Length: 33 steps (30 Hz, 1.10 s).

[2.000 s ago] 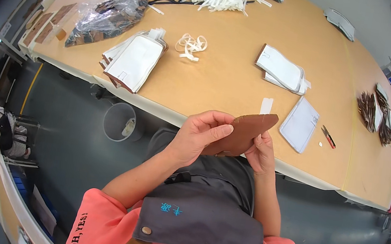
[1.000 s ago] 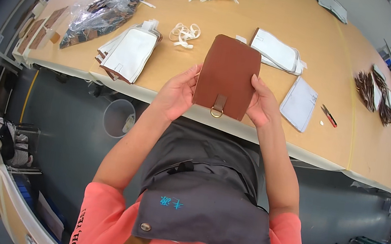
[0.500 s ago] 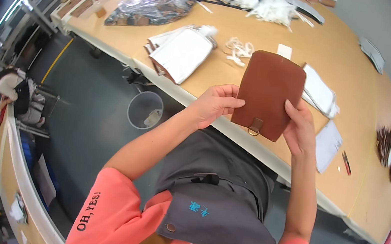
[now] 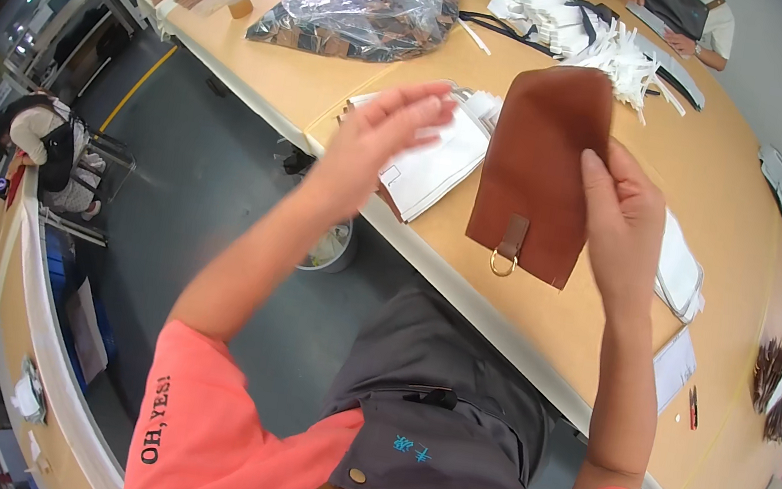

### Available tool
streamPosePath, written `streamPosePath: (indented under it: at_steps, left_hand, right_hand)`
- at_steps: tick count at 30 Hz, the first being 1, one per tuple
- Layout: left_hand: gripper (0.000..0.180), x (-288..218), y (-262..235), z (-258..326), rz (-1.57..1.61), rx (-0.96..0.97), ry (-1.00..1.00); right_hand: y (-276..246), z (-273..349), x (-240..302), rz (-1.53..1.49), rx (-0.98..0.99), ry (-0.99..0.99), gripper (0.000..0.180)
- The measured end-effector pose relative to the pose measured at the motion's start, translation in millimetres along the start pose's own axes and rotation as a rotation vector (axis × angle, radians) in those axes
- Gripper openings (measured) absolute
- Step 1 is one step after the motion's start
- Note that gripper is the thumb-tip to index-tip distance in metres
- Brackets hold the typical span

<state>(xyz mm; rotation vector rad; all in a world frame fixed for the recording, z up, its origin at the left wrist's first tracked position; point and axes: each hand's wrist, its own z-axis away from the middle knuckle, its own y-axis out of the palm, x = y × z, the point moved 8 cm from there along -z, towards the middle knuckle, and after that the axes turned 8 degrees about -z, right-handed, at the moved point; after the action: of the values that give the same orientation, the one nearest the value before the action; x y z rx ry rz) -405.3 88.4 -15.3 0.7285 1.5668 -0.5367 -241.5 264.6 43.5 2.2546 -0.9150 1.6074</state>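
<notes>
A brown leather panel (image 4: pixel 541 156) hangs upright over the table's near edge, with a short strap tab and a metal D-ring (image 4: pixel 504 261) at its lower end. My right hand (image 4: pixel 625 224) grips its right edge, thumb in front. Apart from the panel, my left hand (image 4: pixel 377 136) is raised with its fingers stretched out, slightly blurred and holding nothing. Behind that hand, partly covered by it, lies a stack of white-faced pieces with brown edges (image 4: pixel 438 166).
On the table (image 4: pixel 539 338) lie a clear plastic bag of dark pieces (image 4: pixel 360 12), a heap of white strips (image 4: pixel 584 36), more white pieces (image 4: pixel 679 267), and red-and-black snips (image 4: pixel 694 407). A bin (image 4: pixel 335 248) stands below the edge. A co-worker's hands (image 4: pixel 679 40) are at the far side.
My left hand has let go of the panel and moved up and left toward the white stack. My right hand still holds the panel. The view has shifted, bringing a co-worker in at the top.
</notes>
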Motion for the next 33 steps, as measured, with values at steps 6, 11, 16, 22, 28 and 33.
streamPosePath:
  at_steps: [6, 11, 16, 22, 28, 33]
  left_hand:
    - [0.058, 48.0, 61.2, 39.1, 0.692, 0.004, -0.190]
    - [0.042, 66.3, -1.2, 37.6, 0.485, -0.174, -0.312]
    - [0.054, 2.9, -51.4, -9.4, 0.006, 0.156, -0.293]
    - [0.061, 57.2, -64.6, -77.5, -0.515, 0.321, -0.390]
    - [0.063, 61.3, -69.8, -85.5, -1.236, 0.018, 0.064]
    - [0.056, 76.6, -78.6, -93.9, -1.094, 0.085, -0.160]
  right_hand:
    - [103.6, 34.8, -7.3, 0.359, 0.284, -0.186, 0.044]
    - [49.1, 40.4, -25.2, -0.192, -0.016, 0.193, 0.026]
    - [37.0, 37.2, -132.9, -0.544, -0.029, 0.623, 0.030]
    - [127.0, 60.5, -187.0, -0.882, 0.065, 0.950, 0.049]
    - [142.6, 57.5, -189.5, -0.725, 0.133, 0.954, 0.039]
    - [154.7, 40.9, -188.8, -0.609, 0.197, 0.908, 0.039]
